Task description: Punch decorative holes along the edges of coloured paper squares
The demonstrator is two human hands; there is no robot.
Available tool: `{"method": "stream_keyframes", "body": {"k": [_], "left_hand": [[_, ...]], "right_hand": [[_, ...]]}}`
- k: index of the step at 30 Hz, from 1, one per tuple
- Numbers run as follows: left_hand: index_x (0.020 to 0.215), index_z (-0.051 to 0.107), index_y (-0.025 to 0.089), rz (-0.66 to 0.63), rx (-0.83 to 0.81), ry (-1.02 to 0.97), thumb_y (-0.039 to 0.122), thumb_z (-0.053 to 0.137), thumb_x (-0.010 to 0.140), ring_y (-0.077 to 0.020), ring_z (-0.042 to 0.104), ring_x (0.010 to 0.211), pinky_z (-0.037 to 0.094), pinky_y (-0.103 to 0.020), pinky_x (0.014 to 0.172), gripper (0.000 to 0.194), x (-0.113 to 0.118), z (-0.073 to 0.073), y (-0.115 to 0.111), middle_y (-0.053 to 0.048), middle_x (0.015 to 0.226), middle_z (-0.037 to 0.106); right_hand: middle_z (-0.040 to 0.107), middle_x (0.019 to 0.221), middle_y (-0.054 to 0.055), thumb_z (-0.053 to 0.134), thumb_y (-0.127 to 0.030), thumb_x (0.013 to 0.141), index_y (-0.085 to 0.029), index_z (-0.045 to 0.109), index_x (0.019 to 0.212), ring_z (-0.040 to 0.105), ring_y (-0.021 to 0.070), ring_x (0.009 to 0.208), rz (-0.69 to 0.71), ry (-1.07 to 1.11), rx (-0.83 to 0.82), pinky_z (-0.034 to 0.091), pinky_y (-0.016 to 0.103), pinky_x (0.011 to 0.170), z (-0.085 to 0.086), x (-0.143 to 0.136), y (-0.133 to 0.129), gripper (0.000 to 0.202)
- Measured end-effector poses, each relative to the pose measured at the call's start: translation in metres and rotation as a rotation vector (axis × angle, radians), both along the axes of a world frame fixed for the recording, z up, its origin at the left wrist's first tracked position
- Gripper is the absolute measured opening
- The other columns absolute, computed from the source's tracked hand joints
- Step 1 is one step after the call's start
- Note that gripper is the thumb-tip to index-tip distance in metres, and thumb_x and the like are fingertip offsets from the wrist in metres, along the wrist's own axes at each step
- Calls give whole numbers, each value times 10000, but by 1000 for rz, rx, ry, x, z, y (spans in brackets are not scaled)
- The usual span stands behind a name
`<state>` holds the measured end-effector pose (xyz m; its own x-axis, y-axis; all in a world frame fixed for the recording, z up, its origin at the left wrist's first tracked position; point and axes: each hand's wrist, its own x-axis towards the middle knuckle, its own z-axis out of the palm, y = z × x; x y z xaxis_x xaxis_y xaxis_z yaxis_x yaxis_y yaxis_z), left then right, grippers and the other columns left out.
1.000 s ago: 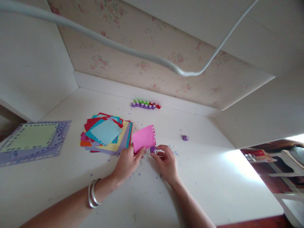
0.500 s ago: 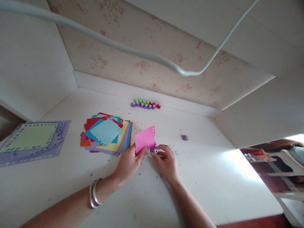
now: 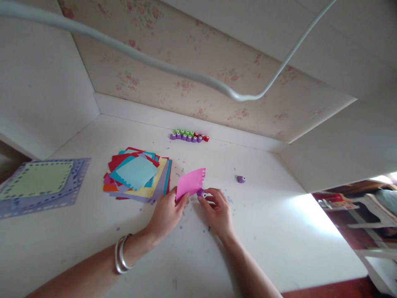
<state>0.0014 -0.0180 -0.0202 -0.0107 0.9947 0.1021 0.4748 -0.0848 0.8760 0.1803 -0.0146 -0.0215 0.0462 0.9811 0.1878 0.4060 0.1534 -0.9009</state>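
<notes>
A pink sheet of paper (image 3: 190, 183) is pinched in my left hand (image 3: 166, 213), with small punched shapes along its right edge. My right hand (image 3: 217, 210) grips a small purple craft punch (image 3: 201, 193) between thumb and fingers, at the paper's lower right corner. How far the paper sits inside the punch is hidden. Another purple craft punch (image 3: 241, 179) lies on the white table to the right. Tiny purple paper bits are scattered around and under both hands.
A stack of coloured paper (image 3: 138, 171) lies left of my hands. Farther left are punched purple sheets (image 3: 81, 176) under a pale green sheet (image 3: 40, 178). Several green, red and purple punches (image 3: 189, 138) line up near the back wall. A white cable (image 3: 149, 60) hangs across above.
The pink paper's punched edge has tilted slightly, showing another hole or so near the bottom. The purple punch in my right hand has shifted very slightly. Both hands keep their hold.
</notes>
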Motion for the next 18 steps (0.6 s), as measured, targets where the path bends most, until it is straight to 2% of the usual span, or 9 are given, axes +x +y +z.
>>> {"method": "stream_keyframes", "body": {"k": [5,10,15,18], "left_hand": [[930,596,190,-27,-27,-58,429,509,925,-207,701,646,479,-266,583,254,1,1,1,-41,708,721],[939,576,186,-21,-85,-110,451,512,914,-209,704,611,505,-268,556,274,1,2,2,-36,690,718],[914,550,189,-26,-52,23,441,502,921,-204,688,580,465,-260,533,256,1,0,4,-25,628,680],[918,535,188,-36,-60,103,419,497,927,-203,671,567,433,-259,531,233,2,0,5,-20,617,662]], "right_hand": [[631,1072,79,666,-352,853,-225,684,998,691,169,792,24,-32,35,614,261,574,3,0,-1,194],[666,1092,84,631,-322,873,-250,703,1053,691,195,883,81,-63,105,641,320,666,2,1,-1,207],[691,1137,84,618,-314,877,-284,703,1110,703,238,901,76,-202,112,606,287,491,-5,13,1,250],[711,1108,70,634,-292,869,-294,706,1107,702,250,920,86,-286,126,622,324,560,-5,21,3,249]]}}
